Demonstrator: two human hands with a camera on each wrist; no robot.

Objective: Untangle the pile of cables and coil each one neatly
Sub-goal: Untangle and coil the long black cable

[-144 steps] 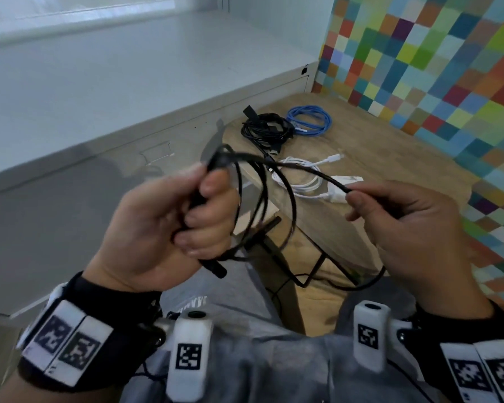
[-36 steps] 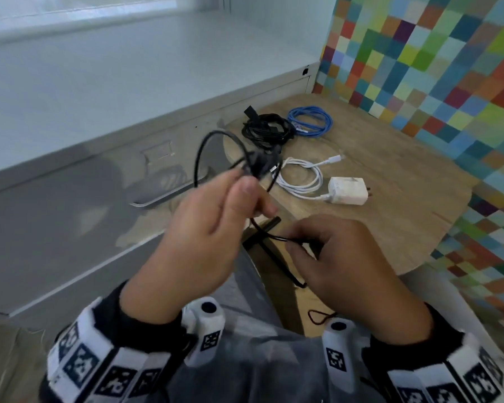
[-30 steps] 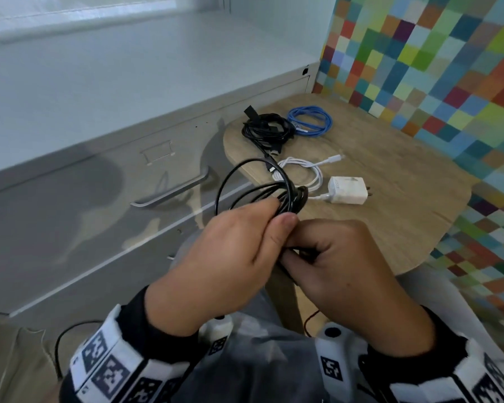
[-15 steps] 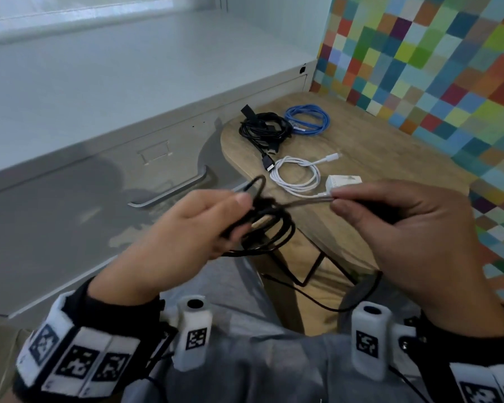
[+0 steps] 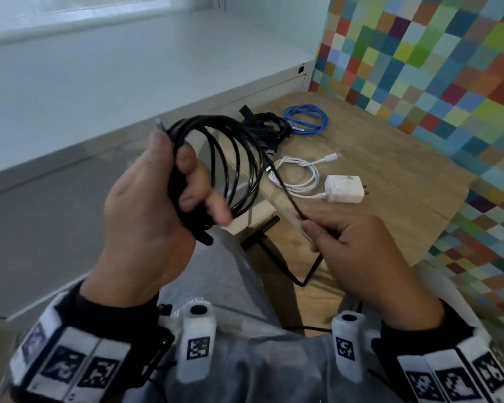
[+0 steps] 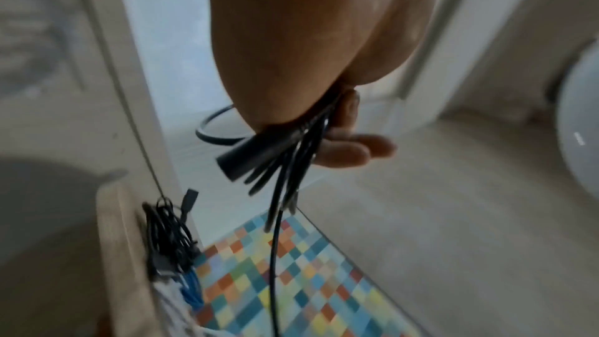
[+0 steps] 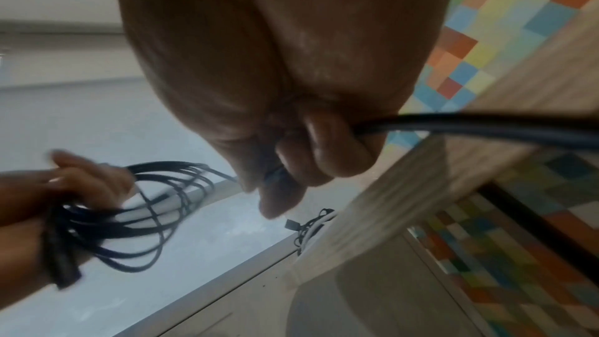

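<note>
Mid-coil on the black cable [image 5: 230,158], held up at centre-left of the head view, above the lap and short of the wooden surface [image 5: 390,170]. Left hand [image 5: 146,210] clamped round the gathered loops, thumb on top, fingers curled through the bundle, one connector end poking out below the palm; several loops already stacked, fanned a bit, not tight. Right hand [image 5: 361,257] at centre-right, grip pinched together on the free run, which goes taut up to the loops, w/ slack dropping below the hand in a bend toward the lower middle of frame. Wrist views agree: left grip wrapped on the bunch, right fingers closed on a single strand. Next move, prob.: feed another turn across to the left hand, matching loop size, letting the strand slide thru the right grip w/o twisting; how much tail is left can't be told, as it runs out of view at bottom. Further up the frame on the surface: another black cable bundle [image 5: 269,129], looser looking, blue cable [image 5: 306,120] coiled beside it, white cable [image 5: 297,175] coiled w/ white charger block [image 5: 344,189] attached. In the way: little; hanging slack near the black table leg [image 5: 259,231] could snag, and fanned loops could slip if the left grip eases.
</note>
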